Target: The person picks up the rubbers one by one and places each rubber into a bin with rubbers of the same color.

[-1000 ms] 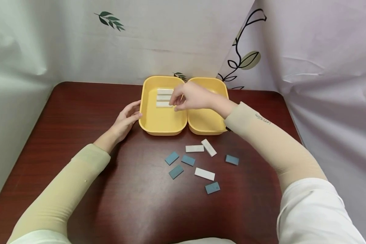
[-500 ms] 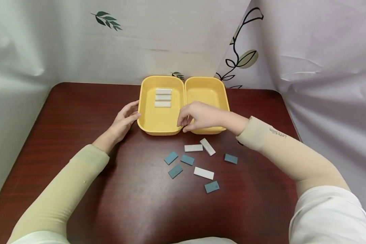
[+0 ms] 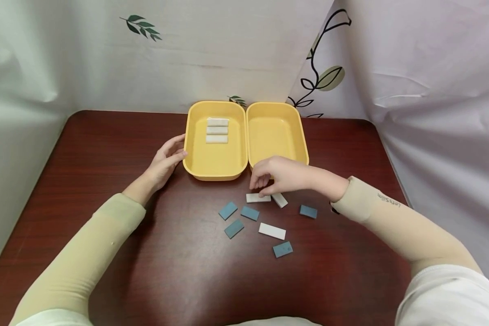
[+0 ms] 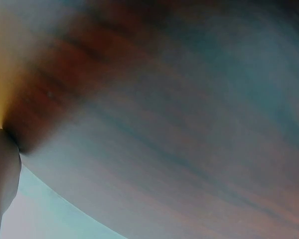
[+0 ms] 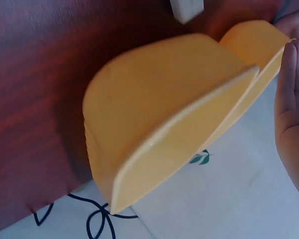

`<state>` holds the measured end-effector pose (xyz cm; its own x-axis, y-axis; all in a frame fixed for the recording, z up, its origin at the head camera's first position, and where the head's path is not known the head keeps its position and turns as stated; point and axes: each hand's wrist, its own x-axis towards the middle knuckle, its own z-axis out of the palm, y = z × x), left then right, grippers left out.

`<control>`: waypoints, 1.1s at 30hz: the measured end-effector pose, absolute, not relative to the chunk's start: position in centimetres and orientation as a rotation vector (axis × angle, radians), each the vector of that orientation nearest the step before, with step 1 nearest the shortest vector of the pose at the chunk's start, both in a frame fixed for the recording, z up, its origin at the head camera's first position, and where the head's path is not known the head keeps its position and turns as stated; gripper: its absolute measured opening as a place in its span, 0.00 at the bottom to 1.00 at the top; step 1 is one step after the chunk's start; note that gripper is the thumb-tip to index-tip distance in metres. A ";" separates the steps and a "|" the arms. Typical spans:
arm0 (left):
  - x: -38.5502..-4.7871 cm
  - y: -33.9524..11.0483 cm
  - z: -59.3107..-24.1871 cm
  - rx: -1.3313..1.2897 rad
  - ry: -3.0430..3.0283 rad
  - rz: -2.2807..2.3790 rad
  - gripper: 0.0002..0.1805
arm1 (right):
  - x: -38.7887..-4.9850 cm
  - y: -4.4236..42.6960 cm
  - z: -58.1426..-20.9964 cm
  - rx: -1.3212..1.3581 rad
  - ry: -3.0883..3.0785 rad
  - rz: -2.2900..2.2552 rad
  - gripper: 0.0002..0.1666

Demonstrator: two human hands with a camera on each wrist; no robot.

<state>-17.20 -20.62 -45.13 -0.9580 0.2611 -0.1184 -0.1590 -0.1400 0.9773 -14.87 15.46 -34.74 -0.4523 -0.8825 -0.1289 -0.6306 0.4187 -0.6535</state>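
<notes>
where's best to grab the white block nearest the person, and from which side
Probably the middle of its long edges, pinched from above: the white block lies flat, longer than wide, and touches none of the blue blocks.

Two yellow rounded bins stand upright side by side near the far edge of the desk (image 3: 179, 271). Against the left bin's (image 3: 218, 163) outer wall rests the left hand (image 3: 165, 160); inside, three white tiles (image 3: 217, 130) lie flat in a column. Beside the right bin (image 3: 273, 131), the right hand (image 3: 283, 174) hovers over a flat white tile (image 3: 256, 198) — a slanted one (image 3: 280, 200) just beside it. Towards the desk's near edge lie another white tile (image 3: 272, 231) and five scattered blue-grey tiles (image 3: 250, 213).
</notes>
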 end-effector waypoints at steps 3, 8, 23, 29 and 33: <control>-17.2 -20.6 -45.1 0.119 1.844 2.185 0.33 | -14.0 15.7 -35.0 -1.261 2.212 -0.726 0.12; -17.2 -20.7 -45.0 0.126 1.837 2.187 0.34 | -12.8 16.0 -35.7 -1.253 2.187 -0.694 0.13; -17.1 -20.6 -44.9 0.118 1.845 2.170 0.34 | -11.1 16.9 -38.7 -1.182 2.094 -0.674 0.15; -17.1 -20.6 -45.0 0.122 1.840 2.179 0.34 | -10.5 17.3 -39.9 -1.130 2.064 -0.695 0.16; -17.1 -20.6 -45.1 0.126 1.829 2.191 0.34 | -10.2 17.6 -40.6 -1.090 2.062 -0.706 0.17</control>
